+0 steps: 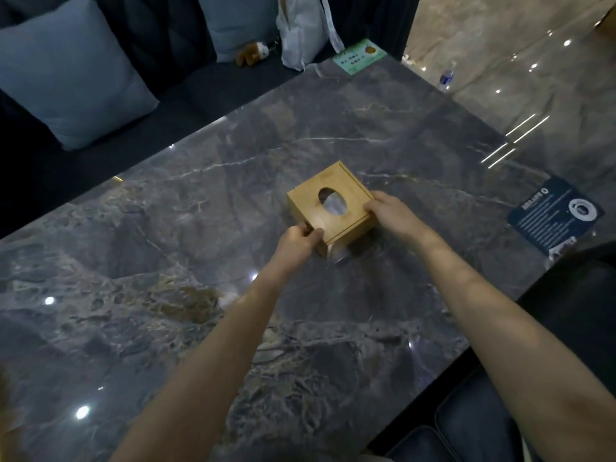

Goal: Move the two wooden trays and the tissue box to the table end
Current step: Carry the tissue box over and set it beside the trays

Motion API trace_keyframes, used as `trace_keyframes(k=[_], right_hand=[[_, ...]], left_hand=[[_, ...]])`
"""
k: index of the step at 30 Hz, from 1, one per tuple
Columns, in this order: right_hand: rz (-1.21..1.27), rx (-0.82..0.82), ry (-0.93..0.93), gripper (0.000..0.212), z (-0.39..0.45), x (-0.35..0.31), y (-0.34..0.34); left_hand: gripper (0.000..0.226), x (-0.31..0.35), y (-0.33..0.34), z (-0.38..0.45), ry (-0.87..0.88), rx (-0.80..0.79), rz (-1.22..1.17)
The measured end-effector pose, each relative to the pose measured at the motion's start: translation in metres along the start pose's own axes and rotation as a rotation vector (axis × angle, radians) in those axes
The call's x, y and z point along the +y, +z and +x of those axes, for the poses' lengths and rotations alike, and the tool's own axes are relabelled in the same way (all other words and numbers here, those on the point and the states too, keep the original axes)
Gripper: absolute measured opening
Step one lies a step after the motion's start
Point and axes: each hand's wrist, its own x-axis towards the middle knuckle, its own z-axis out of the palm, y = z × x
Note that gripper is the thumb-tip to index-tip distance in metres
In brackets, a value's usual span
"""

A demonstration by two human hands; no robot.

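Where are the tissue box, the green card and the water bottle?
tissue box (pixel 346 225): head view, bare lid.
green card (pixel 360 56): head view, its middle.
water bottle (pixel 447 76): head view, its body.

Dim indoor light; point glare on glossy table (pixel 166 295); wide-angle edge bending; soft, slightly blurred corners.

One view only, head-worn, looking forward and steeply down over the table (pixel 333 128). Wide-angle lens: the table edges bow outward. Both forearms come in from six o'clock and meet at the box (pixel 328 208), dead centre and near, at arm's reach. The far table end sits at twelve o'clock, a sofa (pixel 40 181) runs along ten o'clock, polished floor (pixel 533 45) at two. No second view to overlap.
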Motion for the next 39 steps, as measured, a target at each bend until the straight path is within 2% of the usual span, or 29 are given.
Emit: trace_keyframes(k=[3, 10, 18, 22, 29, 32, 35, 37, 39], right_hand=[[0.077, -0.018, 0.014, 0.036, -0.001, -0.001, -0.001], [0.085, -0.005, -0.027, 0.031, -0.018, -0.002, 0.011], [-0.037, 0.048, -0.162, 0.026, -0.045, -0.047, 0.024], [-0.007, 0.031, -0.267, 0.024, -0.071, -0.079, 0.045], [-0.023, -0.055, -0.386, 0.031, -0.128, -0.128, 0.107], [-0.018, -0.164, -0.424, 0.032, -0.159, -0.146, 0.15], [-0.001, -0.269, -0.412, 0.037, -0.19, -0.158, 0.199], [-0.03, -0.308, -0.414, 0.034, -0.211, -0.161, 0.233], [-0.049, -0.351, -0.43, 0.021, -0.231, -0.161, 0.269]], left_hand=[[0.031, 0.001, -0.001, 0.005, -0.061, -0.006, -0.105], [0.055, -0.006, 0.001, -0.008, -0.009, 0.006, -0.179], [0.044, 0.007, -0.033, -0.046, 0.1, 0.205, -0.212], [0.043, 0.011, -0.067, -0.079, 0.168, 0.309, -0.267], [0.04, -0.013, -0.141, -0.15, 0.159, 0.476, -0.236], [0.038, -0.044, -0.179, -0.193, 0.162, 0.54, -0.222], [0.026, -0.078, -0.214, -0.235, 0.132, 0.595, -0.208], [0.021, -0.103, -0.235, -0.261, 0.111, 0.65, -0.196], [0.018, -0.127, -0.255, -0.288, 0.103, 0.692, -0.185]])
